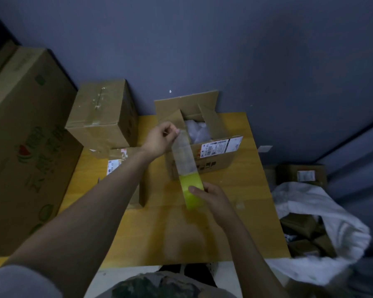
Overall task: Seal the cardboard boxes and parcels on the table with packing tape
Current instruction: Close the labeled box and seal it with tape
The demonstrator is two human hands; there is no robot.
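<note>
We look from our head, forward and steeply down, close over the wooden table (246,211), the blue-grey wall (246,50) beyond it.

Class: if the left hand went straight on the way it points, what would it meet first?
Probably the left hand would meet the raised flap of the open box first; depth is unclear.

Open box (221,161) behind yellow tape roll (191,191)
</note>
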